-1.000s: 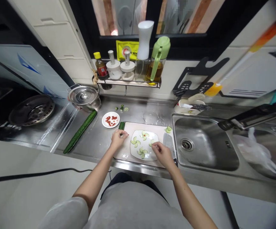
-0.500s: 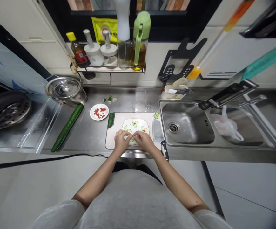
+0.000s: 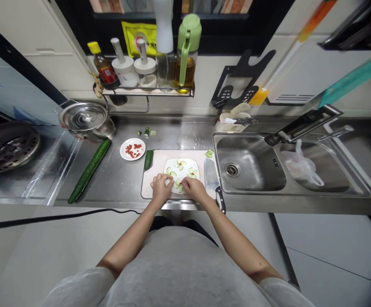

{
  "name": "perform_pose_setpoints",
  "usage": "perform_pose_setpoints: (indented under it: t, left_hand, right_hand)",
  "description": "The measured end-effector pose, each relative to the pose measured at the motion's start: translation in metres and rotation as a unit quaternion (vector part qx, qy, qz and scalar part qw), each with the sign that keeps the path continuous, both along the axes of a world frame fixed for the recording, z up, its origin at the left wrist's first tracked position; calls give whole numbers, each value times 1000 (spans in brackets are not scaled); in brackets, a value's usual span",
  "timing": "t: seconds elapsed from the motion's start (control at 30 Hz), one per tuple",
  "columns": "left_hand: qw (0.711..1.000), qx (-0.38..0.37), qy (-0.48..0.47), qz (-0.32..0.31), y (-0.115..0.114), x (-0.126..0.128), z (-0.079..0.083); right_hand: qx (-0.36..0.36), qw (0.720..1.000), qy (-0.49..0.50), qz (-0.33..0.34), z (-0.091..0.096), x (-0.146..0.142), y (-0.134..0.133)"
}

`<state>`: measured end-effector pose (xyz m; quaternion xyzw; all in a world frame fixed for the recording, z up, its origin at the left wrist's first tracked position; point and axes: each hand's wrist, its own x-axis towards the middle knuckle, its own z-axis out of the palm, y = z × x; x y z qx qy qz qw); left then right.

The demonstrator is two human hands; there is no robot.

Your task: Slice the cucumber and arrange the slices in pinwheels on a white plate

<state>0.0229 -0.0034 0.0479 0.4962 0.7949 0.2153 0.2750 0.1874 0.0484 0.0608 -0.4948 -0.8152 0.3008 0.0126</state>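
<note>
A white square plate (image 3: 188, 165) lies on the pale cutting board (image 3: 150, 183), with thin cucumber slices (image 3: 180, 163) set in curved clusters, some with red bits at the centre. My left hand (image 3: 162, 187) rests at the plate's left front edge, its thumb and forefinger apart and nothing visible between them. Over the front cucumber cluster (image 3: 176, 186), my right hand (image 3: 194, 188) pinches a tiny red piece (image 3: 181, 183), mostly hidden by the fingertips. A round white dish (image 3: 123, 150) of chopped red bits (image 3: 133, 150) stands behind to the left.
A cleaver (image 3: 210, 172) lies along the board's right side, handle towards me. A cucumber chunk (image 3: 148, 160) sits at the board's left edge; a long cucumber (image 3: 89, 170) lies farther left. To the right is a double sink (image 3: 252, 164). A lidded pot (image 3: 87, 119) stands back left.
My left hand has drawn slightly left, away from my right fingertips. My right hand stays over the front slices. The view has shifted a little.
</note>
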Motion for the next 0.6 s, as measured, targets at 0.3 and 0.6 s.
perform_pose_setpoints:
  t: [0.3,0.6]
  left_hand:
    - [998,-16,36,-38,4,15,-13]
    - [996,-24,54,-64,9,20,-18]
  right_hand:
    - [9,998,-63,24,-8,-8,-5]
    - [5,995,-94,33,-13,-8,-4]
